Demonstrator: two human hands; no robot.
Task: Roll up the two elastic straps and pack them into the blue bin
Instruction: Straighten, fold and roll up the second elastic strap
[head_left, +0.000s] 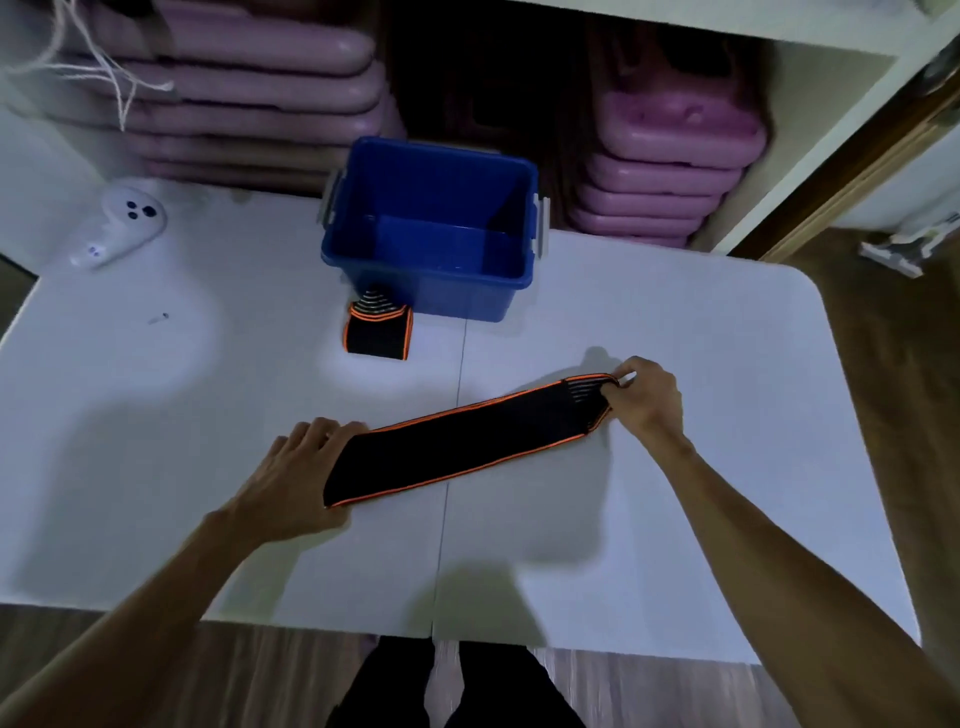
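Observation:
A black elastic strap with orange edges (462, 441) lies stretched out flat across the middle of the white table (675, 338). My left hand (291, 483) holds its near-left end. At the far-right end, my right hand (647, 397) pinches the grey-striped tip. A second black-and-orange strap (378, 332) sits rolled up on the table, touching the front-left wall of the blue bin (467, 299). The bin stands open at the back middle of the table and looks empty inside.
A white hand controller (122, 223) lies at the table's back left, and a small screw-like item (158, 318) lies nearer. Stacks of pink plastic steps (670, 150) fill the shelves behind. Wood floor shows to the right and below the table's near edge.

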